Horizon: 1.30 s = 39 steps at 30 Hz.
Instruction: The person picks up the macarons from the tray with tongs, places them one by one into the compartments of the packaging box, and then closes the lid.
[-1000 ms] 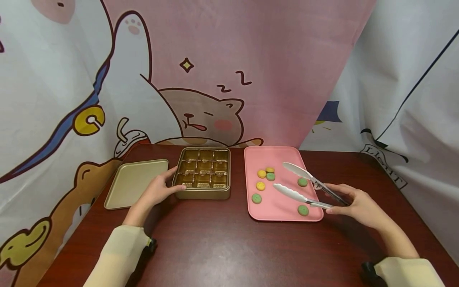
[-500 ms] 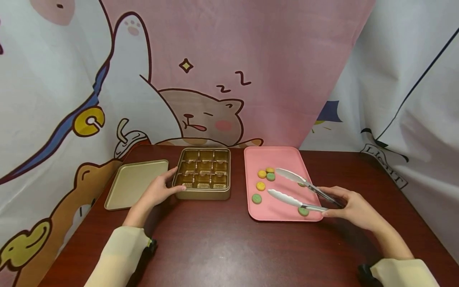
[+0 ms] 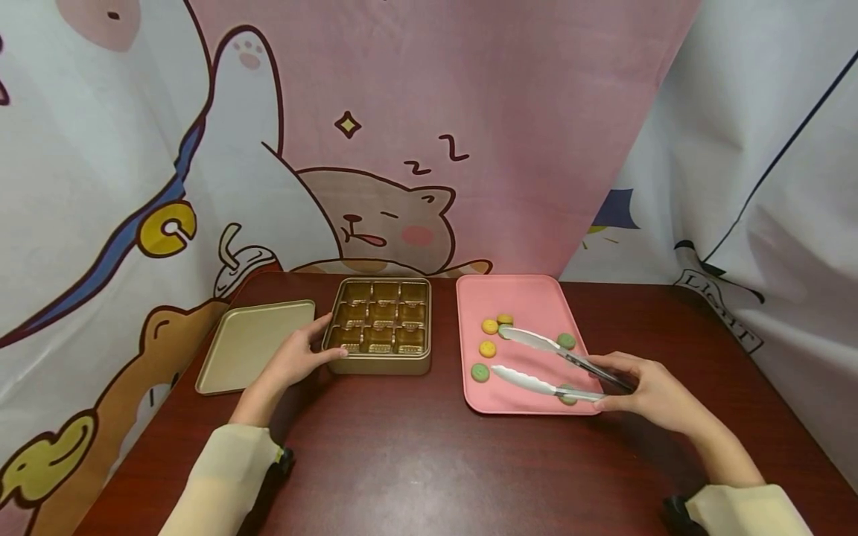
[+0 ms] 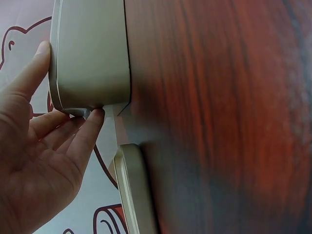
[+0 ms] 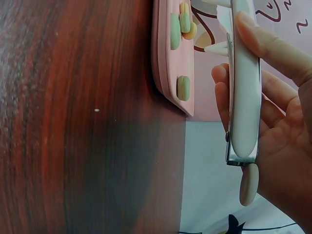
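My left hand (image 3: 298, 359) holds the near left corner of a gold tin box (image 3: 378, 365), thumb along the front rim and fingers against the left side. Clear dividers split the box into square compartments, all bare. In my right hand (image 3: 653, 391) are metal tongs (image 5: 245, 97) with pale scalloped tips. Their arms stand apart above a pink tray (image 3: 512, 290), with nothing gripped between the tips. Yellow macarons (image 3: 487, 348) and green macarons (image 3: 480, 372) lie scattered on the tray. The upper tip partly covers one green macaron, and the lower arm crosses another.
A flat gold lid (image 3: 251, 342) lies left of the box, partly behind my left hand. Behind the dark red wooden table (image 3: 402, 461) hangs a cartoon-printed curtain (image 3: 523, 149). The tray stands right of the box, a strip of table between them.
My right hand has brought the open tongs leftward and slightly nearer to me over the tray, toward the left group of macarons. The left hand and box stay in place.
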Each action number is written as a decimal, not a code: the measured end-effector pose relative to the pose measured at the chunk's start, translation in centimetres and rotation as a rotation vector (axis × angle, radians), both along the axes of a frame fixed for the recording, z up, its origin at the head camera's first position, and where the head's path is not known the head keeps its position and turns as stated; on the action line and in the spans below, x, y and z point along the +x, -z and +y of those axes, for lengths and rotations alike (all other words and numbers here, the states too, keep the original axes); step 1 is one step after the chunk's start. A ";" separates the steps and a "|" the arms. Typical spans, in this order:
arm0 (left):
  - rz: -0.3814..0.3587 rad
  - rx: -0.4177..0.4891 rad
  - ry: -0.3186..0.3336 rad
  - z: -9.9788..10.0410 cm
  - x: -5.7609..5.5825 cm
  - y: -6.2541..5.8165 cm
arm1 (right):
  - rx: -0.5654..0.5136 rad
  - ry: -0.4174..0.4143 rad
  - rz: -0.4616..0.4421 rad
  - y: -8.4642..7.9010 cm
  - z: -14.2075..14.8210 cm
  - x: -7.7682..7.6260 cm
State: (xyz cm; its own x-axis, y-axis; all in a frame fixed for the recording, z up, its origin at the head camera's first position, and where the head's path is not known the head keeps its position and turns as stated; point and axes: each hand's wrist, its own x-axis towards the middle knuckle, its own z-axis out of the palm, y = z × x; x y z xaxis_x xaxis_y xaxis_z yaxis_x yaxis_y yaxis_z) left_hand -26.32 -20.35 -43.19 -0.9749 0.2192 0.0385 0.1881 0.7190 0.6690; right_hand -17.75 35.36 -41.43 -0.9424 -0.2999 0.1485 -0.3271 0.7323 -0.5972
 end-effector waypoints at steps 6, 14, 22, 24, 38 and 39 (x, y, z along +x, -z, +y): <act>-0.019 0.014 -0.003 0.0 0.0 0.0 | 0.034 0.005 -0.013 0.1 -0.4 0.0; -0.008 -0.001 -0.001 0.0 0.0 0.0 | 0.033 -0.025 0.023 0.4 -1.1 -0.1; -0.018 0.007 0.001 0.0 0.0 0.0 | 0.073 -0.028 -0.004 0.2 -1.5 -0.2; -0.025 0.006 0.002 -0.1 0.0 0.1 | 0.079 -0.034 0.001 0.2 -1.5 -0.2; 0.002 0.021 0.003 0.1 0.2 0.0 | 0.110 -0.029 -0.001 0.1 -2.0 -0.4; 0.004 0.020 0.003 0.1 0.2 0.0 | 0.114 -0.029 0.000 0.1 -2.1 -0.4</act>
State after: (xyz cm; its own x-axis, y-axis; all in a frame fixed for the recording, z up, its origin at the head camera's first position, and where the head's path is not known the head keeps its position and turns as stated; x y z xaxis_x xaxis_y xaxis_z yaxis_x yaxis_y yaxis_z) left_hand -26.15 -20.28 -43.18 -0.9741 0.2210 0.0469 0.1929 0.7053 0.6821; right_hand -18.15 33.30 -41.53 -0.9332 -0.3416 0.1114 -0.3486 0.7861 -0.5104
